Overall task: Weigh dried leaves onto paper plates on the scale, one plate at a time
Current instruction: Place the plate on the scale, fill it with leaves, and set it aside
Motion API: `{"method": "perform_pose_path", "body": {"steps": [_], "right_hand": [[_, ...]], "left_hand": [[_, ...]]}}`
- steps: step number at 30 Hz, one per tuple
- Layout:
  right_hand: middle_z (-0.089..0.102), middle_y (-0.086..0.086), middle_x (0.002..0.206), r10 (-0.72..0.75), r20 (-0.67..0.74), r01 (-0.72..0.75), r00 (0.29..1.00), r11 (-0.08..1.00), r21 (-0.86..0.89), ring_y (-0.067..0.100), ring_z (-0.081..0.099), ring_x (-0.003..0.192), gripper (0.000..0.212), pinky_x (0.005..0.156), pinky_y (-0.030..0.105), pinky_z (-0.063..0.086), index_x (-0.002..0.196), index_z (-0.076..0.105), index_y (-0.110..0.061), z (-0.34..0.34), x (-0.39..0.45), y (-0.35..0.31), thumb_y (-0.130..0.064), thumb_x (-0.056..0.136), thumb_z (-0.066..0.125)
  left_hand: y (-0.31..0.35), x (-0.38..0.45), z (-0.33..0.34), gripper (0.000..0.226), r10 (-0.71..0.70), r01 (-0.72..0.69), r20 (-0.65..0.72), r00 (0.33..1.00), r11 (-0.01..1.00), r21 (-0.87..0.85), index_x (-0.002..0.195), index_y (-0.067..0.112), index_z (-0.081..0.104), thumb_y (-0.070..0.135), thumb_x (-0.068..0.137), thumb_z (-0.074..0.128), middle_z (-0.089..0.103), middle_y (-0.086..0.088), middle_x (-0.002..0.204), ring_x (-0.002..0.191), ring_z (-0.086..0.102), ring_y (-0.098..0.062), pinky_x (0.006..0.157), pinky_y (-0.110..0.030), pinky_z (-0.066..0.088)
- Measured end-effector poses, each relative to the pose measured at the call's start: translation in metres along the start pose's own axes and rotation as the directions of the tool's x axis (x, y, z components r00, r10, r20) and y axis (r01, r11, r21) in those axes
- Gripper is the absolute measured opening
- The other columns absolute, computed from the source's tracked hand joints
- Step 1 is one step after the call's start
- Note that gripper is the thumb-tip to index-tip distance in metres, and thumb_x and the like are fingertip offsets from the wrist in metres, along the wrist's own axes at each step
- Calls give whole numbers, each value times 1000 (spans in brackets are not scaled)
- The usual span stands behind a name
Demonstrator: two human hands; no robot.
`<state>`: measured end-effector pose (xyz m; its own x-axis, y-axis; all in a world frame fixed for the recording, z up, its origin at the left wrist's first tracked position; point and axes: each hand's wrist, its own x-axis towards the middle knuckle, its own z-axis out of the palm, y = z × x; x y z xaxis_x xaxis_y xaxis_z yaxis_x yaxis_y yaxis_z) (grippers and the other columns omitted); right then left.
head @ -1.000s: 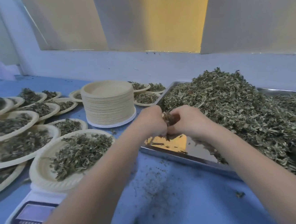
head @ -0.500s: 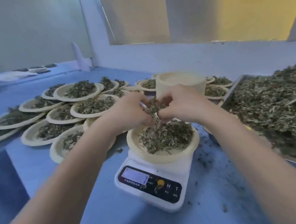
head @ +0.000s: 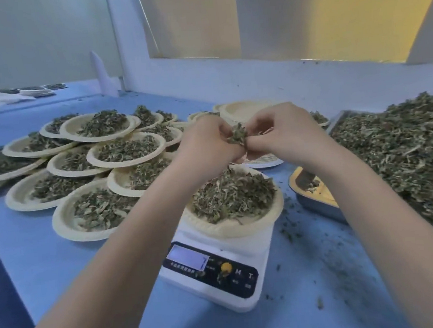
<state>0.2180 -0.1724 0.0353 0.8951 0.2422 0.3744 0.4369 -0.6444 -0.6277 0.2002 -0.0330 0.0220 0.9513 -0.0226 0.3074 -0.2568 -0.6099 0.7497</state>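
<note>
both hands met above the scale (head: 214,267): the left hand (head: 205,145) and right hand (head: 277,131) together pinched a small clump of dried leaves (head: 237,135). the filling paper plate (head: 238,224) sat directly below them, equally near each hand.

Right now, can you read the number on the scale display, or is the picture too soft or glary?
Head view: the scale display is a pale, washed-out panel, digits unreadable; the whole frame is slightly soft; wide-angle bend curves the table edges; the tray floor reflects yellow from the window.
</note>
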Motion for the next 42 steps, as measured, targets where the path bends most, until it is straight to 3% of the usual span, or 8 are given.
{"method": "perform_pose_path", "body": {"steps": [9,12,15,19,24,31,37,42], "right_hand": [[64,-1,72,230,-27,-214,973,847,-487,6,54,61,20,44,14,37,64,58,-22,-88,-36,75,-10,78,64],[70,5,87,371,80,-228,925,711,-665,19,64,81,11,61,25,47,86,71,-15,-105,-52,98,-21,82,63],[70,0,100,429,188,-209,883,720,-662,17,63,92,25,80,29,52,107,69,-23,-112,-60,110,-29,83,65],[68,-3,101,298,192,-145,935,815,-561,16,63,93,21,80,30,51,105,69,-23,-100,-53,105,-27,85,64],[67,-2,103,99,251,-13,963,946,-324,13,59,93,27,76,22,45,109,65,-24,-59,-37,80,-15,86,54],[43,-18,139,-31,487,95,873,990,-107,-5,39,120,79,93,15,32,140,38,-35,-17,-26,56,-49,72,76],[7,-22,155,117,633,48,766,970,-237,2,13,141,135,108,23,18,149,1,-41,0,-29,57,-72,41,76],[10,-18,157,102,579,48,809,970,-238,4,17,141,134,106,22,20,150,0,-39,8,-29,54,-69,45,79]], "left_hand": [[65,21,129,25,100,-110,218,971,993,32,58,11,49,5,75,66,53,-6,60,60,49,-25,43,-20,33],[75,20,170,12,118,-192,410,904,971,144,81,10,53,11,81,65,59,-8,78,74,53,-24,53,-26,38],[70,18,185,39,97,-258,505,857,931,259,120,7,52,14,83,64,59,-10,113,101,56,-26,75,-34,46],[65,20,160,35,107,-229,396,912,933,276,118,13,53,11,84,59,59,-8,114,97,54,-23,72,-30,44],[49,11,99,17,142,-205,241,960,943,262,71,19,51,9,79,61,60,-5,86,94,59,-26,65,-27,35],[-13,-21,7,37,27,-29,8,1000,948,316,118,25,60,27,82,69,59,6,111,97,52,-10,73,-16,30],[-58,-39,-11,67,-235,220,-12,972,889,403,143,12,35,54,91,44,47,-11,138,120,49,-29,98,-44,44],[-65,-42,3,59,-269,268,-26,963,943,196,143,11,34,47,96,42,59,-14,121,91,61,-23,72,-31,47]]}}
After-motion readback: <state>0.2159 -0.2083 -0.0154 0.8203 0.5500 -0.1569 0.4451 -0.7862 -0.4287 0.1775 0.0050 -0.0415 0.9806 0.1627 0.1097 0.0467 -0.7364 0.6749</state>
